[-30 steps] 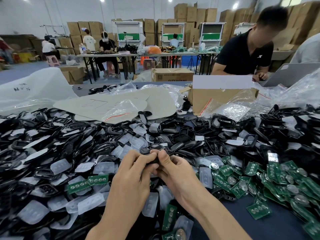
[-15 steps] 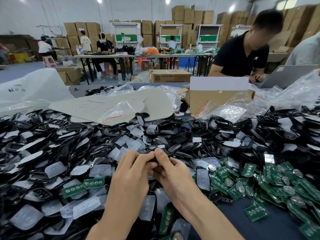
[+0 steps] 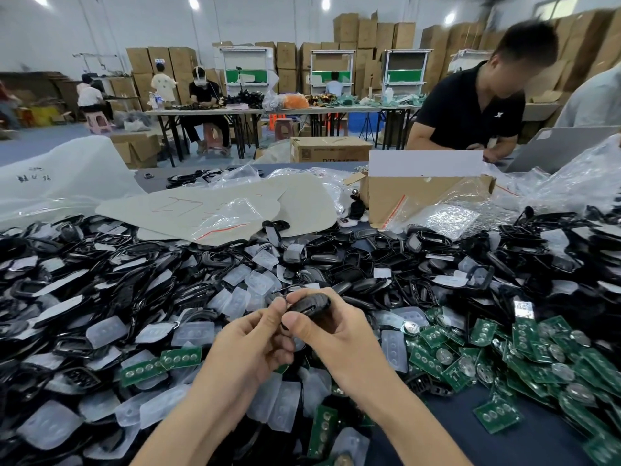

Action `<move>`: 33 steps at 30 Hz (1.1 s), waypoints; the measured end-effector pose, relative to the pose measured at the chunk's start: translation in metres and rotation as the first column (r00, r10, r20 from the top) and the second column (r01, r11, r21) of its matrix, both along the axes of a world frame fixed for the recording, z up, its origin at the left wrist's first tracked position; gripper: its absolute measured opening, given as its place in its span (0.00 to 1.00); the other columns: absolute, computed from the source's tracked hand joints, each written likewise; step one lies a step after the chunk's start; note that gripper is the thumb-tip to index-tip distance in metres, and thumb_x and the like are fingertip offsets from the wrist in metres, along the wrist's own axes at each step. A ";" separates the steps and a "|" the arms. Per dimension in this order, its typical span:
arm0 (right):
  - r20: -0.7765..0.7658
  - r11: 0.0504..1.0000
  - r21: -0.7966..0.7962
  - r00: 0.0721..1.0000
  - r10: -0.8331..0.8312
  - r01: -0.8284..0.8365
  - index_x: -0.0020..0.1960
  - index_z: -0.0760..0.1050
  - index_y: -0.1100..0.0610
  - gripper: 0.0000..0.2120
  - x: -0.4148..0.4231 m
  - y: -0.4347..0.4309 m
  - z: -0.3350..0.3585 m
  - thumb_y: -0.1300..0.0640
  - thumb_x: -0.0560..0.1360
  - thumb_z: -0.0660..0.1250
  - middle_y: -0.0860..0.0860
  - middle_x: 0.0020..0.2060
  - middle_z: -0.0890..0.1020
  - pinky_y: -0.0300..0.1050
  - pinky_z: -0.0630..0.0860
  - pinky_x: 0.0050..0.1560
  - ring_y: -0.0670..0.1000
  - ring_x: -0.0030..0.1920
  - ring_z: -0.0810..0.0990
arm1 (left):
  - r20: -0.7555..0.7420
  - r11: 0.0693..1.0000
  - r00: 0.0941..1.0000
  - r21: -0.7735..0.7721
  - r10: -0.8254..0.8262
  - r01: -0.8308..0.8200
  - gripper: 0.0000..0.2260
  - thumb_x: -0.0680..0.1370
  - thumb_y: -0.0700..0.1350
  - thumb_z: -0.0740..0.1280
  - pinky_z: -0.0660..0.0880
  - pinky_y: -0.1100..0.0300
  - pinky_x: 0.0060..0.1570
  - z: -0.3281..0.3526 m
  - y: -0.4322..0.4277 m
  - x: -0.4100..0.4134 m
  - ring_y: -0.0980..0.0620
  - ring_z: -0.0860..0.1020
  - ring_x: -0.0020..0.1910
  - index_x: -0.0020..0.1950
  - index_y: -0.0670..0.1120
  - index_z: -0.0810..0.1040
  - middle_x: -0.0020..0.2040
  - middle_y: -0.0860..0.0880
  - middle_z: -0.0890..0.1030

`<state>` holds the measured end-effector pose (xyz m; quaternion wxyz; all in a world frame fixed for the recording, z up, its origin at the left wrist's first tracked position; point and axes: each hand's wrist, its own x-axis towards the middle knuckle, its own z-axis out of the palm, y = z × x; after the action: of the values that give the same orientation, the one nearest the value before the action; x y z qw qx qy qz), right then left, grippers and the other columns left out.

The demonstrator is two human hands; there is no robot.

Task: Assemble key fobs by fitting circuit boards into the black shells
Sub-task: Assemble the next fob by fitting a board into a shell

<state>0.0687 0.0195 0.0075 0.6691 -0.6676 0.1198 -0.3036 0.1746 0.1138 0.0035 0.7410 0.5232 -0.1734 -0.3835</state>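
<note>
In the middle of the head view, just above the heap, I see both hands meeting on one black shell (image 3: 311,304). The right hand (image 3: 331,334) curls round it, thumb across its near edge and fingers tucked beneath, while the left hand (image 3: 255,344) pinches its left end between thumb and forefinger. The shell is held up off the table (image 3: 537,438), tilted, its rounded back toward me; whether a board sits inside it I cannot tell.

Under and around the hands a heap of shells (image 3: 100,264) covers the left and far side of the table, with clear button pads (image 3: 193,332) mixed all through it. The green circuit boards (image 3: 484,331) lie piled to the right of the hands, many carrying a round silver cell, and a few strays lie on the left among the pads.

Beyond the heap stands a cardboard box (image 3: 420,193) with a plastic bag (image 3: 443,220) leaning against its front, and grey card sheets (image 3: 201,206) lie flat to its left. A person in a black shirt (image 3: 470,109) bends over the far edge of the table
</note>
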 end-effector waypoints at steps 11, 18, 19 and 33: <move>-0.062 0.996 -0.061 0.996 0.057 -0.061 0.62 0.79 0.45 0.17 -0.002 -0.008 0.002 0.53 0.75 0.75 0.46 0.53 0.86 0.32 0.76 0.53 0.43 0.53 0.84 | 0.052 0.999 0.999 -0.037 -0.007 0.009 0.14 0.73 0.51 0.69 0.76 0.63 0.33 -0.003 0.005 0.007 0.51 0.76 0.33 0.44 0.40 0.87 0.36 0.41 0.79; 0.058 0.969 0.232 0.996 0.068 -0.080 0.59 0.83 0.48 0.13 0.005 -0.001 -0.007 0.52 0.75 0.72 0.51 0.56 0.86 0.39 0.79 0.58 0.50 0.60 0.83 | 0.714 0.919 0.638 -0.018 0.287 -0.393 0.04 0.76 0.54 0.67 0.74 0.70 0.37 -0.004 0.008 -0.005 0.59 0.81 0.37 0.44 0.58 0.81 0.39 0.58 0.84; 0.089 0.954 0.286 0.994 0.068 -0.091 0.57 0.84 0.49 0.12 0.006 0.000 -0.007 0.53 0.74 0.72 0.53 0.55 0.86 0.40 0.80 0.57 0.52 0.60 0.84 | 0.761 0.915 0.578 -0.052 0.296 -0.401 0.03 0.77 0.54 0.67 0.72 0.73 0.37 -0.004 0.008 -0.007 0.61 0.80 0.39 0.44 0.60 0.79 0.41 0.61 0.83; 0.124 0.986 0.162 0.992 0.023 -0.043 0.52 0.83 0.46 0.06 0.005 0.001 -0.004 0.52 0.76 0.71 0.51 0.55 0.86 0.37 0.79 0.56 0.51 0.58 0.84 | 0.806 0.948 0.525 -0.129 0.272 -0.292 0.05 0.77 0.57 0.65 0.74 0.70 0.42 0.001 0.014 -0.009 0.58 0.81 0.47 0.50 0.63 0.80 0.47 0.59 0.82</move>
<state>0.0742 0.0206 0.0034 0.7329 -0.5921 0.0923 -0.3219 0.1661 0.1274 0.0044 0.6234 0.6694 -0.4033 0.0234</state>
